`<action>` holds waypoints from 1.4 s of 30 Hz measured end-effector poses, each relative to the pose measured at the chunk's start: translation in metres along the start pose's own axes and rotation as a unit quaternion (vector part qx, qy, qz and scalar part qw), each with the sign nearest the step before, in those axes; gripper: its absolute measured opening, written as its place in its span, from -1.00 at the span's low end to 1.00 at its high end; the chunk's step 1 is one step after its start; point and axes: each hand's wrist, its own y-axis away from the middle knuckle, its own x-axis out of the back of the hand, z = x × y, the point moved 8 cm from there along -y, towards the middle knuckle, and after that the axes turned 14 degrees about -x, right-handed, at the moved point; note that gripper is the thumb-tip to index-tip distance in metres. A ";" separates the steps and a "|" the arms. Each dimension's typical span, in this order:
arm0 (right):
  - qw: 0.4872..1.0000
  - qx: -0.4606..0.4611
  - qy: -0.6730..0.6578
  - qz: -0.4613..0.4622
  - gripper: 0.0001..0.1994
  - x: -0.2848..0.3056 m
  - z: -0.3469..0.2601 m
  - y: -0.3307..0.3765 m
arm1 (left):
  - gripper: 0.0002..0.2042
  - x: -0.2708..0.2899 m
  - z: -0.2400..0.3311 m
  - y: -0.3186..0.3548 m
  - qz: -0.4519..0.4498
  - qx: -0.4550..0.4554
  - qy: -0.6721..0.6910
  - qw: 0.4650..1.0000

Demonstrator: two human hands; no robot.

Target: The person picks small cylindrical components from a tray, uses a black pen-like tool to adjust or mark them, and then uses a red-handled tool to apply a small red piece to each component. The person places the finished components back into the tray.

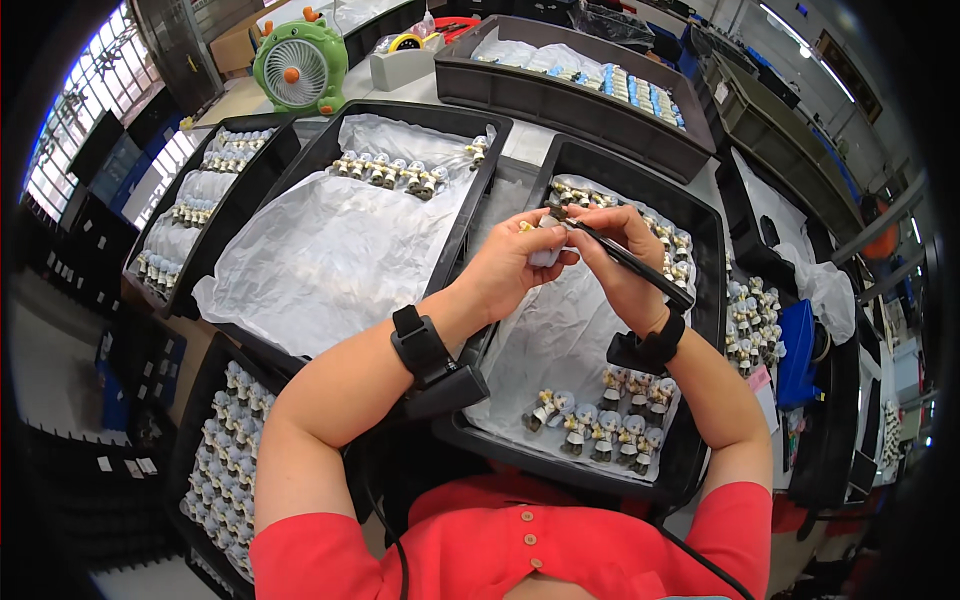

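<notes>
A small figurine is held in the left hand, pinched between the thumb and the bent fingers, so that it lies at the fingertips rather than in the palm. A slim black pen-like tool is gripped by the thumb and fingers of the right hand, and its narrow end is brought up to the figurine.

On the figurine, a pale, rounded part, a touch of yellow and a dark part can be seen. The dark part is pointed away from the wearer and the pale part toward the wearer, the long axis being slightly slanted. As much of it is covered by fingers, whether its front is shown, or whether it is touched by the tool's tip, cannot be told.

The figurine is held above a black tray lined with a crumpled white sheet. In the tray's near part, a cluster of similar figurines is laid out, with pale blue heads, whitish bodies and dark feet.
</notes>
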 end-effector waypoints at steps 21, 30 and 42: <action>0.998 -0.027 0.052 0.019 -0.88 0.005 0.003 -0.004 | -0.83 -0.002 0.000 0.003 0.012 0.015 -0.010 1.000; 0.997 -0.047 0.064 0.023 -0.88 0.006 0.002 -0.005 | -0.83 -0.001 -0.002 0.002 0.014 0.018 -0.015 1.000; 0.996 -0.066 0.058 0.014 -0.89 0.008 0.004 -0.007 | -0.85 -0.002 -0.001 0.003 0.017 0.021 -0.020 0.999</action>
